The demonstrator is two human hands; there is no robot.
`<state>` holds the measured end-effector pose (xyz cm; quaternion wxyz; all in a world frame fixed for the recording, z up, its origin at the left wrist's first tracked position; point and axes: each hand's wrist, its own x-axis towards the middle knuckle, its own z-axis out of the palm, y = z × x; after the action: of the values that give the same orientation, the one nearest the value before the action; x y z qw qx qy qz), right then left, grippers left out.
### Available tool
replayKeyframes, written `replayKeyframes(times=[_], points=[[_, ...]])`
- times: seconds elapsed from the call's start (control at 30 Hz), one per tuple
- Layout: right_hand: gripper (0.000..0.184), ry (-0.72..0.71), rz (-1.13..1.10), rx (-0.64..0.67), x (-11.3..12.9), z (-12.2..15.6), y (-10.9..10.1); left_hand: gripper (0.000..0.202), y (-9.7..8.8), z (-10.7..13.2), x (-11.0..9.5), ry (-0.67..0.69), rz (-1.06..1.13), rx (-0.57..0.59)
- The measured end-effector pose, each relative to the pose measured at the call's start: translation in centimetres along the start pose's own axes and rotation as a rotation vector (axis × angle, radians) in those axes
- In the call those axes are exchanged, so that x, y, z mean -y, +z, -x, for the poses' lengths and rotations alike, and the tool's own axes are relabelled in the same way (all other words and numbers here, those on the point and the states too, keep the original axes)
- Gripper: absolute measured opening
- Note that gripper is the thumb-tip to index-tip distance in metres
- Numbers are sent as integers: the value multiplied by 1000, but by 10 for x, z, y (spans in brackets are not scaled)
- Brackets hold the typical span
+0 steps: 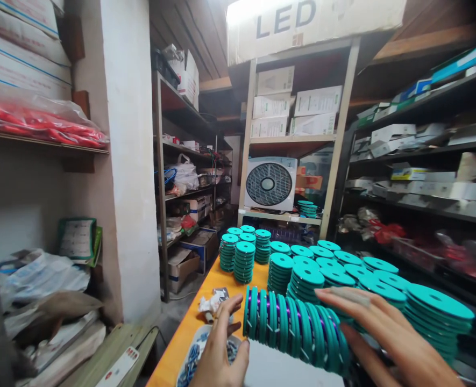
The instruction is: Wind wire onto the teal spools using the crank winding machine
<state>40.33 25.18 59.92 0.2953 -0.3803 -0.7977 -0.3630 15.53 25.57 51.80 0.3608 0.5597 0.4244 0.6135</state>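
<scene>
A row of teal plastic spools point(294, 328) wound with purple wire lies on its side near the front of the orange table point(189, 322). My left hand point(219, 349) presses against the row's left end, fingers apart and curved. My right hand point(386, 336) rests flat over the right end, fingers stretched out, one finger wrapped in tape. The row is squeezed between both hands. Behind it stand several upright stacks of the same teal spools point(302, 263).
A patterned bowl point(193, 360) with small parts and crumpled paper point(213, 302) sit at the table's left. Shelves with boxes line both sides. A box fan point(270, 184) sits on the rear shelf under an LED carton point(310, 19). Bags and a power strip point(119, 368) lie lower left.
</scene>
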Motion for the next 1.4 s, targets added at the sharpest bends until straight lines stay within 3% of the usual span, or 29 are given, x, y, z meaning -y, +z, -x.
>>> replayKeyframes(times=[0.07,0.13,0.2,0.27,0.33,0.5,0.6,0.7,0.8,0.9,1.1,1.4], points=[[55,-175,28,24,7,-12,-1,49,1,0,-4,-6,-13,9],[56,-282,32,132,14,-23,3,50,2,0,-7,-7,-23,19],[50,-214,-66,310,18,-31,10,51,2,0,-7,-13,-42,21],[46,-30,-195,467,20,-38,15,50,1,0,-5,-12,-42,16],[46,84,-269,545,22,-44,18,49,1,0,-1,-5,-11,9],[46,-18,-376,638,35,-50,14,50,0,-1,3,-11,26,-5],[47,132,-421,655,43,-52,12,52,-5,0,-4,-28,8,45],[65,255,-423,715,52,-57,15,57,-15,-1,-16,-26,-72,168],[84,280,-444,784,60,-65,20,70,-24,-9,-27,16,-140,257],[82,270,-455,796,64,-74,23,79,-29,-24,-34,-18,-130,410],[82,307,-509,802,63,-79,25,90,-40,-53,-20,55,-36,560],[74,293,-693,726,61,-87,38,90,-61,-57,3,1,34,507]])
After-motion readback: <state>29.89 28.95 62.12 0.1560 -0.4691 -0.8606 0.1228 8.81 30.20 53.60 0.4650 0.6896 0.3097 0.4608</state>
